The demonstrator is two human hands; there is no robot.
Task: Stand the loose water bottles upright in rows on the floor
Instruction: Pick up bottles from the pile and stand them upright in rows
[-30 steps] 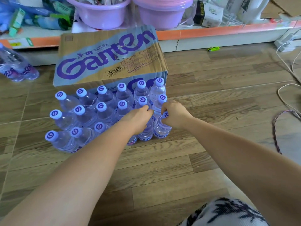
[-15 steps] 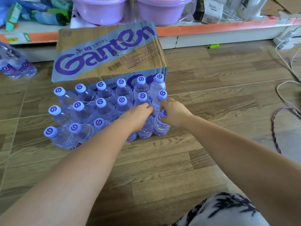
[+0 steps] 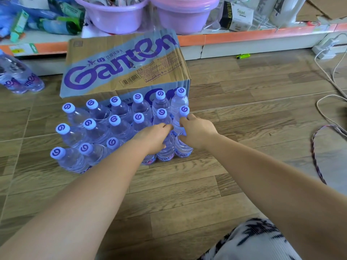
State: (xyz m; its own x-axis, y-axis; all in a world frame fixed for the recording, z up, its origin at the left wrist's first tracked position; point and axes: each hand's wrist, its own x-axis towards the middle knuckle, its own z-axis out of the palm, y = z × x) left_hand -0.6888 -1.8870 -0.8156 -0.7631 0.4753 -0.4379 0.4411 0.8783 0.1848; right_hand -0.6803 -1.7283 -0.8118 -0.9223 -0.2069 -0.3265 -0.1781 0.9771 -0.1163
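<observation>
Head view: three rows of bottles [image 3: 90, 128] stand upright just in front of the box [image 3: 122, 68]. Left hand [image 3: 152, 139] grips a front-row bottle [image 3: 166, 152]; right hand [image 3: 197, 132] grips the end bottle [image 3: 183, 147] beside it. Loose bottles [image 3: 20, 79] lie left of the box, so the job looks mostly done.

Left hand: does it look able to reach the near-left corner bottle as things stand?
Probably yes, once it lets go. The left hand grips a front-row bottle; the corner bottle stands on the block's outer edge, cap exposed.
</observation>
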